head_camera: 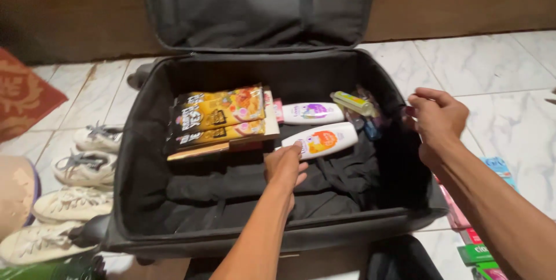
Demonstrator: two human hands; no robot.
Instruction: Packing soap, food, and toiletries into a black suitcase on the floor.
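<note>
**Suitcase partly packed, far half filled, near half bare**

The black soft-sided suitcase (124, 158) lies open on the tiled floor (498, 66), its lid (255, 2) propped against the wooden wall behind; along the far edge of the case a first row of goods is already in place; at the far left corner sits a stack of flat yellow-and-black snack packets (217, 115) on a box; to their right lie two white bottles, the farther one with a purple label (313, 112) and the nearer one with an orange label (324, 139); near the far right corner lies a small greenish tube (352, 103) with other small items too dim to tell apart.

The left hand (285, 167) reaches into the middle of the case, fingers loosely spread, its fingertips touching the near end of the orange-labelled bottle without closing round it; the right hand (437, 118) is at the right wall of the case, curled, and whether it pinches the fabric or a small item there I cannot tell.

As a judgement, the packing looks well begun but far from finished; the near half shows only dark folded cloth (231, 187); more packets (478, 245) wait on the floor off the near right corner; pale sneakers (75, 181) stand on the floor along the left side.
</note>
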